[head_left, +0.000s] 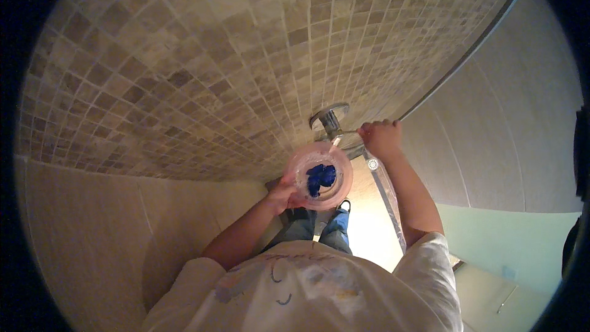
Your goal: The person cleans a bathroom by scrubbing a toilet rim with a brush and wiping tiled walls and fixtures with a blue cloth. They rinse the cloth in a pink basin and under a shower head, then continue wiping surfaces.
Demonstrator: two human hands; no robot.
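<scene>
My left hand (284, 195) grips the side of a round, translucent pink bowl (339, 192), fingers closed on its left edge. Inside the bowl lies a dark blue, crumpled piece (321, 177), perhaps cloth, with what looks like water around it. Just above the bowl, a chrome faucet (330, 122) with a round plate juts from the tiled wall. A pale streak (336, 141) shows between faucet and bowl; I cannot tell whether it is running water. My right hand (382, 139) is closed around the end of the faucet's thin lever, which the fingers partly hide.
A wall of small brown mosaic tiles (246, 55) rises ahead, with larger smooth tiles (498, 117) on the right. Below the bowl are my legs in blue trousers (335, 232). A round drain-like white disc (372, 164) sits beside a narrow ledge under my right forearm.
</scene>
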